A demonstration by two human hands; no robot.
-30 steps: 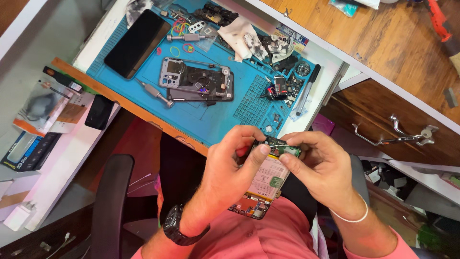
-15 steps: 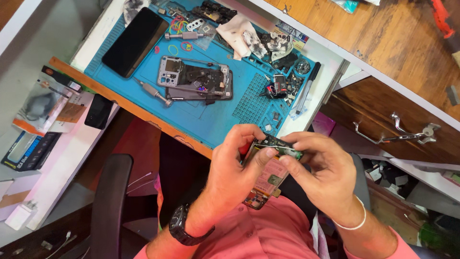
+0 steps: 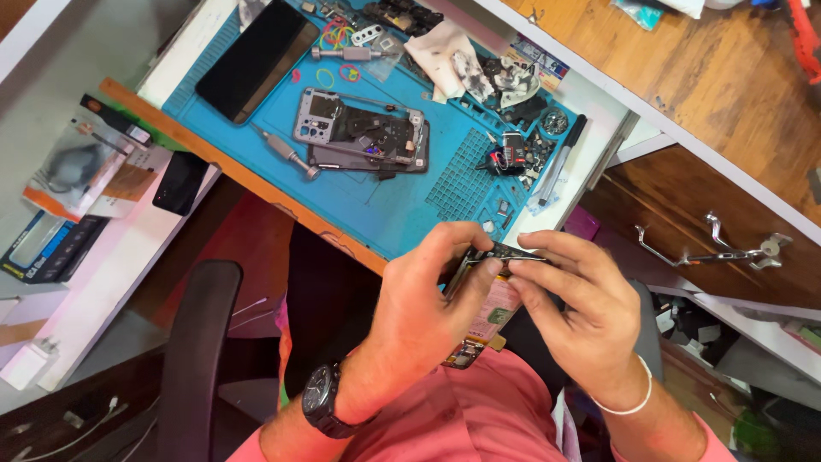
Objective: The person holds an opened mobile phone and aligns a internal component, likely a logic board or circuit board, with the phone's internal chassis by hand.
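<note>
A phone frame is being held over the lap, just below the near edge of the counter, and is being gripped at its top end by both hands. The left hand is being closed on it from the left, the right hand from the right, fingertips pinching the upper rim. Most of the frame is being hidden by the fingers; its lower end is being seen only partly, against the pink shirt. On the blue mat, an opened phone, a screwdriver and a dark screen are being left well apart from the hands. Small parts at the mat's far edge are too cluttered to be made out.
</note>
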